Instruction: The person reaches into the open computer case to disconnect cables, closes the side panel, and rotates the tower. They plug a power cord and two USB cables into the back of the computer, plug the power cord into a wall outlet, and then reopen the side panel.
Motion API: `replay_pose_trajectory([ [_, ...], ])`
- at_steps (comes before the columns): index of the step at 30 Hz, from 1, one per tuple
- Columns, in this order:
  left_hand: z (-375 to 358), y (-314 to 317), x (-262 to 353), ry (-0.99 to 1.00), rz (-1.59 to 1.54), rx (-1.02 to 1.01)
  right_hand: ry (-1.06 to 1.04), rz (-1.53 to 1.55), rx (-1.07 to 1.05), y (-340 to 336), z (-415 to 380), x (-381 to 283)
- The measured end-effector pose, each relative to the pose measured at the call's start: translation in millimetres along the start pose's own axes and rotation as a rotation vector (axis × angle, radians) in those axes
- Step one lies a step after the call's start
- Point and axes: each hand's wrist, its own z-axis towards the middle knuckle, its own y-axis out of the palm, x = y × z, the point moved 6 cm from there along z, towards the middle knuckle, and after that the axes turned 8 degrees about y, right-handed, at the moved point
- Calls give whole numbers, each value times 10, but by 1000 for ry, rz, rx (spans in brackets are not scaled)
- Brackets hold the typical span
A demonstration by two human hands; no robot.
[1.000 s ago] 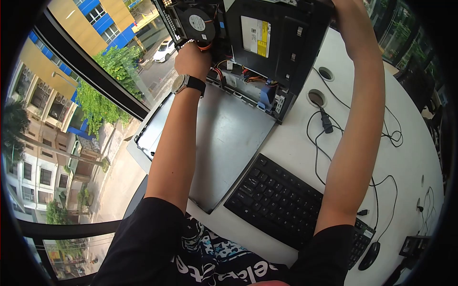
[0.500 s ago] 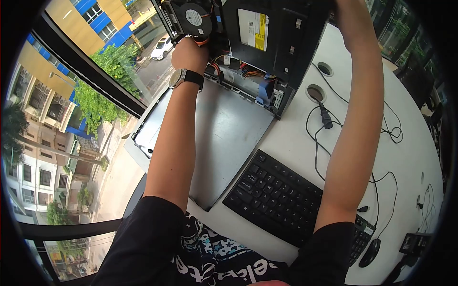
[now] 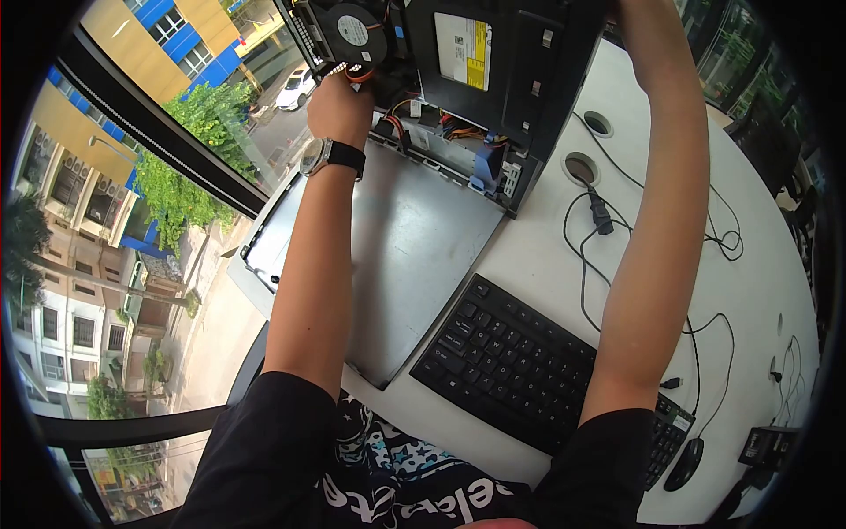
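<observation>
As left hand (image 3: 340, 112) edges away from fan (image 3: 354, 32), cannot tell grip; right hand (image 3: 642, 25) likewise.

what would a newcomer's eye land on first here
Probably the opened computer case at the top, its round fan and coloured wires exposed, with the left hand just below the fan in the picture. Next, the shiny metal panel near the middle, left of the black keyboard. The blue-and-yellow building outside, upper left, also stands out.

Daylight gleams on the metal panel (image 3: 427, 242) — edges bowed, dark.
</observation>
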Motion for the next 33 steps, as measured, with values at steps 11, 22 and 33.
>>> replay_pose_trajectory([
  [11,-70,-179,-118,108,-198,-86,6,13,-35,-3,56,75],
  [22,-111,-202,-122,130,-282,-67,26,0,-1,39,34,9],
  [33,-153,-762,-261,314,-255,-255,26,27,-55,-8,100,84],
])
